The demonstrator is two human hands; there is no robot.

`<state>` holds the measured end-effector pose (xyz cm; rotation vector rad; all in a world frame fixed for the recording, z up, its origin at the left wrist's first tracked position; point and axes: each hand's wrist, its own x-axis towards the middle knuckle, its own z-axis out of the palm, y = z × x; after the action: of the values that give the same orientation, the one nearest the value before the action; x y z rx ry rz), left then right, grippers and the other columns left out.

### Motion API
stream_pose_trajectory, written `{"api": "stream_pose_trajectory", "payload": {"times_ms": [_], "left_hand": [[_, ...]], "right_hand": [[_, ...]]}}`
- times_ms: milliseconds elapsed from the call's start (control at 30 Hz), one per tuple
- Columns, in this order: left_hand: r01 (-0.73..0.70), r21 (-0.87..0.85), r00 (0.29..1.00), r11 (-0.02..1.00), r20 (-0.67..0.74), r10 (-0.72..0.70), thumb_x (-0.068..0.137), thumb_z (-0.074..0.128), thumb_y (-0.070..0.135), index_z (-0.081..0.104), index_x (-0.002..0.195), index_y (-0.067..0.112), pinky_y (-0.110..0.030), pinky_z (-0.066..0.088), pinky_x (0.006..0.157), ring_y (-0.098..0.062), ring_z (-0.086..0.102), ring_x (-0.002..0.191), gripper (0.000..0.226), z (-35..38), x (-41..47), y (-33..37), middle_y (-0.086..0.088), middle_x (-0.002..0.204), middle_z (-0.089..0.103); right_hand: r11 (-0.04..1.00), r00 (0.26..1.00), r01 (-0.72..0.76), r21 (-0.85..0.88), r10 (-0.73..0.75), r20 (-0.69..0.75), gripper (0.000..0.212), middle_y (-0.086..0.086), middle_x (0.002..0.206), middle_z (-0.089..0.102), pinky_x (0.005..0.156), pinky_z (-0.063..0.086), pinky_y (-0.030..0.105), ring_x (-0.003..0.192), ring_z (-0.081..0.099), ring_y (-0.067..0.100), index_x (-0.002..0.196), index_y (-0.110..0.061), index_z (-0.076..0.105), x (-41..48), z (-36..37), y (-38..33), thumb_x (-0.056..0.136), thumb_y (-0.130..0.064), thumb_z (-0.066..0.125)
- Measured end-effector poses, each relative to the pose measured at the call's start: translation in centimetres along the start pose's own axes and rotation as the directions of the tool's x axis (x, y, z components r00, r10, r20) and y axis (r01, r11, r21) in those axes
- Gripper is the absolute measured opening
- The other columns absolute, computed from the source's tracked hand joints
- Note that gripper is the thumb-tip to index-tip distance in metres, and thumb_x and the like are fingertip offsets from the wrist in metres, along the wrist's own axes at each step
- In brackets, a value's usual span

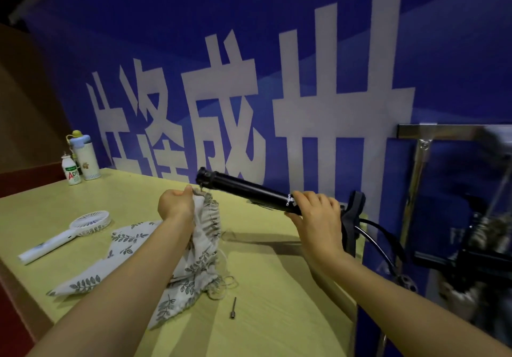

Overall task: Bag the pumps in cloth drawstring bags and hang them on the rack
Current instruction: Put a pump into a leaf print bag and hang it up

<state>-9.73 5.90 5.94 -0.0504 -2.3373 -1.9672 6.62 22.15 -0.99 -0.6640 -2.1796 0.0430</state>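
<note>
My right hand point(315, 212) grips a black pump point(243, 189) near its handle end, with the barrel held almost level above the table. The barrel's far tip sits just above the gathered mouth of a white cloth drawstring bag with a leaf print point(205, 235). My left hand point(176, 204) pinches that bag's rim and lifts it upright off the table. The pump's T-handle and black hose hang behind my right wrist. A second leaf-print bag point(91, 273) lies flat under my left forearm.
A small metal needle adapter point(233, 308) lies on the yellow table point(277, 315) near the bag. A white handheld fan point(66, 235) lies at the left. Two bottles point(80, 160) stand at the back left corner. A metal rack point(415, 179) stands at the right against the blue wall.
</note>
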Motion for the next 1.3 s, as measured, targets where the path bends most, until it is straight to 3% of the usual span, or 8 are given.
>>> {"api": "stream_pose_trajectory", "payload": {"times_ms": [133, 267, 400, 533, 667, 800, 1133, 1300], "left_hand": [[-0.003, -0.056, 1.0, 0.998, -0.029, 0.002, 0.094, 0.053, 0.024, 0.037, 0.06, 0.013, -0.044, 0.048, 0.076, -0.026, 0.038, 0.061, 0.04, -1.3, -1.0, 1.0, -0.005, 0.06, 0.038], [-0.015, -0.057, 0.997, 0.998, -0.081, 0.01, 0.091, 0.058, 0.023, 0.045, 0.066, 0.011, -0.04, 0.049, 0.083, -0.033, 0.057, 0.081, 0.031, -2.7, -1.2, 1.9, -0.014, 0.08, 0.056], [-0.014, -0.047, 0.99, 0.999, -0.14, 0.007, 0.092, 0.057, 0.022, 0.057, 0.09, 0.005, -0.039, 0.047, 0.082, -0.038, 0.061, 0.098, 0.017, -3.6, -1.1, 2.2, -0.022, 0.105, 0.063], [-0.161, 0.018, 0.984, 0.987, -0.079, 0.162, 0.091, 0.058, 0.019, 0.053, 0.077, 0.008, -0.037, 0.046, 0.078, -0.026, 0.051, 0.077, 0.019, -3.1, -1.7, 2.8, -0.011, 0.08, 0.055], [-0.489, 0.288, 0.866, 0.823, 0.049, 0.498, 0.089, 0.06, 0.019, 0.051, 0.063, 0.007, -0.029, 0.034, 0.057, -0.019, 0.045, 0.058, 0.03, -3.0, -2.1, 2.7, -0.011, 0.069, 0.054], [-0.658, 0.434, 0.726, 0.616, 0.149, 0.671, 0.091, 0.058, 0.018, 0.052, 0.069, 0.005, -0.03, 0.033, 0.061, -0.02, 0.045, 0.065, 0.026, -3.7, -2.8, 2.5, -0.009, 0.085, 0.052], [-0.686, 0.213, 0.723, 0.696, 0.312, 0.617, 0.093, 0.053, 0.02, 0.047, 0.07, 0.009, -0.02, 0.034, 0.043, -0.02, 0.05, 0.061, 0.026, -3.6, -5.4, 2.1, -0.004, 0.063, 0.055], [-0.723, 0.187, 0.677, 0.666, 0.387, 0.626, 0.095, 0.047, 0.026, 0.053, 0.083, 0.014, -0.028, 0.041, 0.058, -0.02, 0.059, 0.073, 0.018, -3.0, -6.5, 2.4, -0.001, 0.074, 0.061]], "right_hand": [[0.994, 0.994, 0.094, -0.05, -0.097, -0.054, 0.04, 0.0, 0.106, 0.069, 0.09, 0.045, 0.04, 0.097, 0.063, 0.023, 0.117, -0.02, 0.062, -1.9, -1.8, -0.1, 0.08, -0.033, 0.072], [0.996, 0.988, 0.077, -0.041, -0.082, -0.132, 0.041, -0.001, 0.1, 0.07, 0.085, 0.048, 0.038, 0.09, 0.064, 0.021, 0.112, -0.02, 0.065, -3.0, -3.4, -0.2, 0.074, -0.032, 0.077], [0.989, 0.978, 0.129, -0.07, -0.138, -0.157, 0.044, -0.003, 0.096, 0.071, 0.082, 0.05, 0.038, 0.086, 0.066, 0.02, 0.109, -0.02, 0.066, -3.6, -4.5, 0.1, 0.07, -0.033, 0.081], [0.966, 0.969, 0.212, -0.146, -0.228, -0.098, 0.044, -0.006, 0.096, 0.07, 0.082, 0.052, 0.037, 0.086, 0.066, 0.018, 0.109, -0.024, 0.066, -4.1, -4.4, -0.2, 0.07, -0.037, 0.079], [0.951, 0.963, 0.237, -0.201, -0.257, -0.08, 0.048, -0.006, 0.089, 0.071, 0.077, 0.053, 0.035, 0.077, 0.066, 0.018, 0.105, -0.025, 0.069, -3.7, -4.1, -0.5, 0.062, -0.04, 0.084], [0.938, 0.962, 0.243, -0.246, -0.266, -0.065, 0.049, -0.008, 0.085, 0.071, 0.075, 0.054, 0.034, 0.072, 0.067, 0.016, 0.101, -0.028, 0.071, -3.0, -4.1, -1.1, 0.057, -0.042, 0.086], [0.874, 0.888, 0.395, -0.283, -0.443, -0.127, 0.038, -0.003, 0.084, 0.068, 0.089, 0.041, 0.038, 0.079, 0.062, 0.023, 0.098, -0.022, 0.068, -0.4, -5.2, -6.3, 0.063, -0.027, 0.083], [0.826, 0.837, 0.506, -0.249, -0.539, -0.089, 0.037, -0.003, 0.084, 0.072, 0.098, 0.045, 0.04, 0.087, 0.067, 0.02, 0.096, -0.017, 0.072, 0.0, -5.9, -10.3, 0.061, -0.023, 0.083]]}}
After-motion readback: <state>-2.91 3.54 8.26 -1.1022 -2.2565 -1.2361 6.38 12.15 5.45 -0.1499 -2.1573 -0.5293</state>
